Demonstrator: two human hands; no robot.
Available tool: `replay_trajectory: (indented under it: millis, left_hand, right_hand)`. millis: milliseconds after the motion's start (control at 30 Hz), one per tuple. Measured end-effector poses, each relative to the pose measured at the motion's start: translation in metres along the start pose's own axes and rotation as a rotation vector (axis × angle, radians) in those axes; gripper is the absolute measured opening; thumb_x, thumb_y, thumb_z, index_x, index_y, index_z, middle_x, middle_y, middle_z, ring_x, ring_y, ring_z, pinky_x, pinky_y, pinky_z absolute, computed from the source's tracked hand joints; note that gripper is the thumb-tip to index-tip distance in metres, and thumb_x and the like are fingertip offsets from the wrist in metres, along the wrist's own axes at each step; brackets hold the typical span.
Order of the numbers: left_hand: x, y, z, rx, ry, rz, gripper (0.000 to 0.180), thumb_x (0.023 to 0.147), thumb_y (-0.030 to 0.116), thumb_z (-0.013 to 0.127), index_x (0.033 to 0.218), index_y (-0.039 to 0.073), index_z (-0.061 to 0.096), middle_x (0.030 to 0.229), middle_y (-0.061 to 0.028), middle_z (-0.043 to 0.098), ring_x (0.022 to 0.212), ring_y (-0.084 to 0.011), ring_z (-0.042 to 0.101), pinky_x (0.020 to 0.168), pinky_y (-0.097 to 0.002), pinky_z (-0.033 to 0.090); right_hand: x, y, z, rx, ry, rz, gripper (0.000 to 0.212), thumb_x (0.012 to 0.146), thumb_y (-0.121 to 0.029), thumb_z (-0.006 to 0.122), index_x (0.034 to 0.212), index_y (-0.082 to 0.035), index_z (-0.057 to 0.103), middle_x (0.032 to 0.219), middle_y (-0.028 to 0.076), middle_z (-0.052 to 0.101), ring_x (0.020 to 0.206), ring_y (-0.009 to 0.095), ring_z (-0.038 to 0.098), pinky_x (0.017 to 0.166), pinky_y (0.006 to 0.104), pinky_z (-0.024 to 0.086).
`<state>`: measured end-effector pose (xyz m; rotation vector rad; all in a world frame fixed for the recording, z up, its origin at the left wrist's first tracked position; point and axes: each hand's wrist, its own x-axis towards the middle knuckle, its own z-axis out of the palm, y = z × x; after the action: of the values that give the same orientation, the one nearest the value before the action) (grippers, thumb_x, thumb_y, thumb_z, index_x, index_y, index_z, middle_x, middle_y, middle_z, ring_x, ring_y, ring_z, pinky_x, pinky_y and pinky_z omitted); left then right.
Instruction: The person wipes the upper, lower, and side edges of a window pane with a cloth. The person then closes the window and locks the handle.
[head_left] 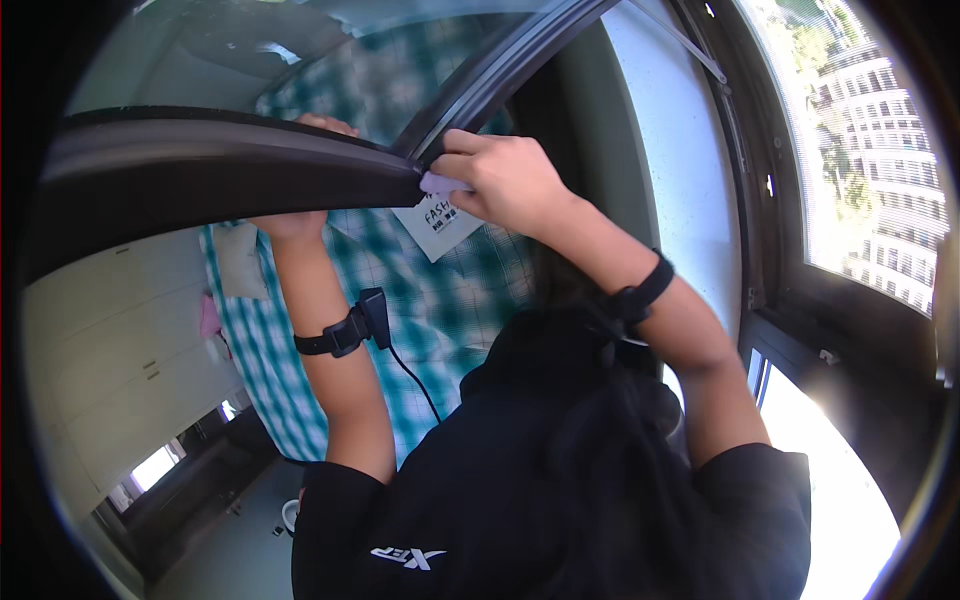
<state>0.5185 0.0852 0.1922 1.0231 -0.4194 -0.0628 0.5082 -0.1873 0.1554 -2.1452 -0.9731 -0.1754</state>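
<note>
Currently, right hand (508,182): fingers closed on a lilac cloth (443,184).
Cloth: at the corner of the dark window frame (230,170).
Left hand (294,224): behind the frame, partly hidden; whether it grips, I cannot tell.
Bedding (365,255): teal checks, below, bearing a white printed item (440,240).

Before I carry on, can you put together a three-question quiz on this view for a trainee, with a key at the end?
1. Multiple choice: which hand holds the pale lilac piece?
(a) the left hand
(b) the right hand
(c) both

2. True or false: the dark frame hides part of the left hand.

3. Short answer: what pattern does the teal-and-white fabric below show?

Key:
1. (b), pinched between thumb and fingers at the frame's corner.
2. True; parts show above and below the frame.
3. Checked.
</note>
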Motion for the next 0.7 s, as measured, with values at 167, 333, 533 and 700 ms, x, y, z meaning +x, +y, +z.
replay_trajectory:
  millis: [167,333,533,700]
  left_hand:
    - [0.001,-0.004,0.006,-0.006,-0.023,0.023,0.084,0.086,0.070,0.040,0.116,-0.007,0.057,0.110,-0.0263,0.058,0.103,-0.0382,0.056,0.101,-0.0512,0.040]
    - [0.000,-0.002,0.013,-0.097,0.085,0.039,0.079,0.089,0.066,0.040,0.116,-0.006,0.057,0.109,-0.0292,0.059,0.101,-0.0391,0.058,0.096,-0.0502,0.045]
    - [-0.002,0.001,0.017,0.001,0.212,0.024,0.082,0.087,0.066,0.040,0.116,-0.009,0.056,0.106,-0.0294,0.059,0.101,-0.0409,0.057,0.099,-0.0509,0.041]
    - [-0.010,-0.014,0.033,-0.038,0.615,0.114,0.042,0.100,0.032,0.040,0.126,0.003,0.058,0.118,-0.0101,0.066,0.105,-0.0235,0.064,0.094,-0.0387,0.050]
  right_hand:
    - [-0.002,-0.008,0.014,0.060,0.307,0.133,0.028,0.071,-0.015,0.071,0.099,-0.010,0.066,0.087,0.006,0.057,0.069,0.028,0.063,0.058,0.0387,0.053]
    - [0.005,-0.021,0.027,0.110,0.275,0.153,0.027,0.071,-0.013,0.071,0.095,-0.003,0.064,0.079,0.012,0.056,0.067,0.032,0.061,0.058,0.0384,0.052]
    - [0.015,-0.006,-0.008,1.073,-0.464,0.556,0.019,0.081,-0.010,0.065,0.090,0.004,0.070,0.074,0.006,0.067,0.064,0.011,0.063,0.061,0.0257,0.052]
    - [-0.002,-0.059,-0.008,0.507,0.094,0.423,0.024,0.075,-0.013,0.068,0.093,0.002,0.068,0.076,0.016,0.066,0.070,0.023,0.067,0.069,0.0347,0.053]
